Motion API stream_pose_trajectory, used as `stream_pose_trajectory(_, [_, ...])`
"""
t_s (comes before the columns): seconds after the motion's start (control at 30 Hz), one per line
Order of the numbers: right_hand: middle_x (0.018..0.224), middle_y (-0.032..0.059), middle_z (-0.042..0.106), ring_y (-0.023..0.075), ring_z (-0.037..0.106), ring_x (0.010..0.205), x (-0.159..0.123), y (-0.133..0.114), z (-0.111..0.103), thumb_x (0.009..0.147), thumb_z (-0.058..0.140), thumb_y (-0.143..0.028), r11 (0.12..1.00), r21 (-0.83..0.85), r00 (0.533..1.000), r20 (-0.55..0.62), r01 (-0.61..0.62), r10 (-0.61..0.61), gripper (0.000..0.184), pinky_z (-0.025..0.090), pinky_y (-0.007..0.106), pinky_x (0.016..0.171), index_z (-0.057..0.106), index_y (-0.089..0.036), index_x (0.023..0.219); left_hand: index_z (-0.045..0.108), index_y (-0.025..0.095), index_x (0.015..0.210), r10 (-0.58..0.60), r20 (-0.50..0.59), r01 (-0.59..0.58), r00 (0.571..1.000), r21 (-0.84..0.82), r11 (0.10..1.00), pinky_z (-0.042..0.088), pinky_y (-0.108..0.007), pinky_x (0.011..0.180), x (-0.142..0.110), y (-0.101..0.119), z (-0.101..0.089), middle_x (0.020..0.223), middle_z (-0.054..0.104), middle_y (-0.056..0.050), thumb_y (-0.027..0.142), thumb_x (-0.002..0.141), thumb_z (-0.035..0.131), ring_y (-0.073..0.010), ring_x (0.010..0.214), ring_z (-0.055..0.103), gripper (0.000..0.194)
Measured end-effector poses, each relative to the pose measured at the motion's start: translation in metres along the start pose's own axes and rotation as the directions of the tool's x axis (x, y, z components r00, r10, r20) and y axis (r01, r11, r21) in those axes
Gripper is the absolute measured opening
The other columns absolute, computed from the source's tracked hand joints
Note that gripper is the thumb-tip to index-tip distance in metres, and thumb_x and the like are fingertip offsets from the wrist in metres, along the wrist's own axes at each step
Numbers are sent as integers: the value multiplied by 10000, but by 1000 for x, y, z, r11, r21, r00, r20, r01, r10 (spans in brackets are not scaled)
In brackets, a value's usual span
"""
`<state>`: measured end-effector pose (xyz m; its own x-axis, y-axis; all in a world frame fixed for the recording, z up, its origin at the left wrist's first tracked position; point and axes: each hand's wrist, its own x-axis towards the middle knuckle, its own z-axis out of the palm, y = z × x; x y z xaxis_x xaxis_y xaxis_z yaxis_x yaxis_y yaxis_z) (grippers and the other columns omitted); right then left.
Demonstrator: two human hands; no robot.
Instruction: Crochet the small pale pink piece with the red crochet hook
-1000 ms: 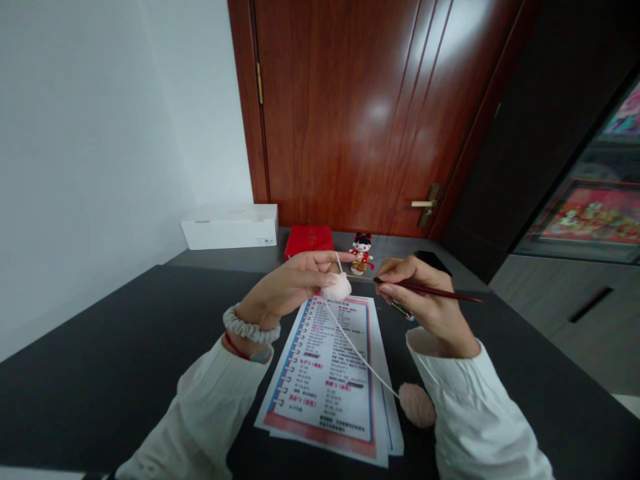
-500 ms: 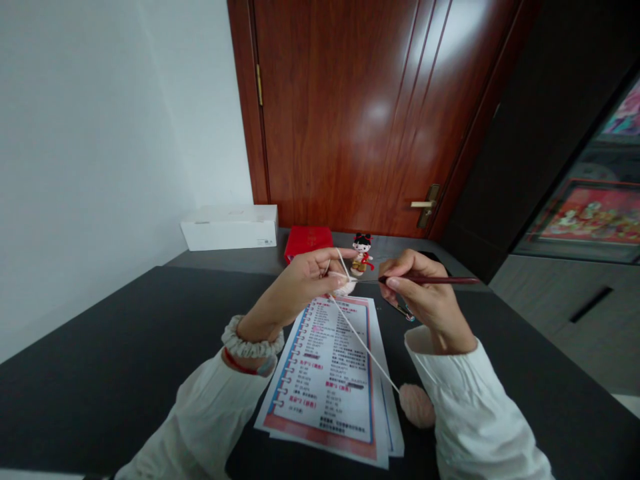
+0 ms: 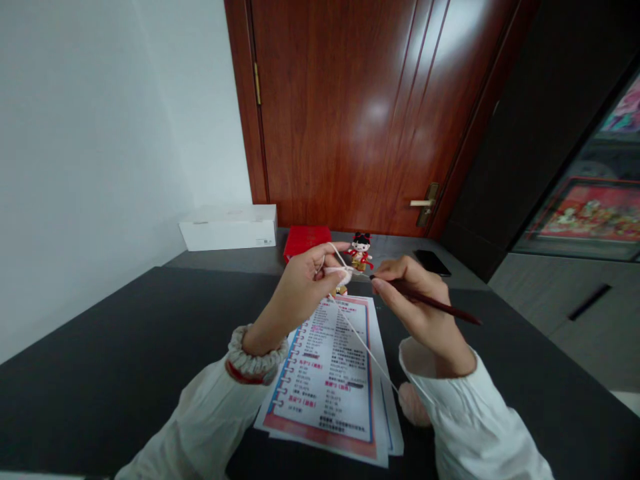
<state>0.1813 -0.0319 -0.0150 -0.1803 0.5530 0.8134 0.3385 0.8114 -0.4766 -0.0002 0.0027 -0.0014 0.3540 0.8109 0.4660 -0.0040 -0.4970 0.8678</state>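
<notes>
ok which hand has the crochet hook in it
The right hand, gripping the dark-handled crochet hook; the left hand instead pinches the pale crochet piece.

The crochet hook, nearly level half a second ago, now slopes down toward its handle end in the right hand. More of the black phone shows behind, and the right sleeve now overlaps the pink yarn ball.
</notes>
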Motion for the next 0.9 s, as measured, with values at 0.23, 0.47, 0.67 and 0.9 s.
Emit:
stream_pose_trajectory(0.23, [759,-7,588,103,568,655,6,-19,13,899,532,-122,959,-270,997,35,80,-73,124,437,228,602,479,-206,824,627,142,1152,127,-157,-85,979,252,964,459,-231,641,3,8,6,719,650,15,120,813,580,-106,641,592,342])
stream_pose_trajectory(0.47, [810,48,579,151,550,730,9,-5,19,922,467,-63,870,-403,959,128,284,-253,135,459,285,630,465,-190,876,622,154,1178,97,-130,-78,987,150,986,421,-258,677,1,14,9,716,629,10,136,799,595,-134,713,568,380])
stream_pose_trajectory(0.67, [825,67,611,181,543,768,3,12,14,912,477,-40,683,-498,841,233,535,-489,168,455,299,602,485,-186,995,582,117,1208,-150,99,175,984,-342,923,390,-230,612,2,6,7,686,562,34,203,753,667,-90,614,504,471])
stream_pose_trajectory(0.9, [794,87,590,181,538,743,9,-14,25,949,435,-92,769,-564,954,167,300,-250,126,453,313,623,522,-149,880,553,95,1259,-76,-77,66,994,-130,989,402,-244,655,12,11,4,672,558,37,191,776,648,-101,651,509,502])
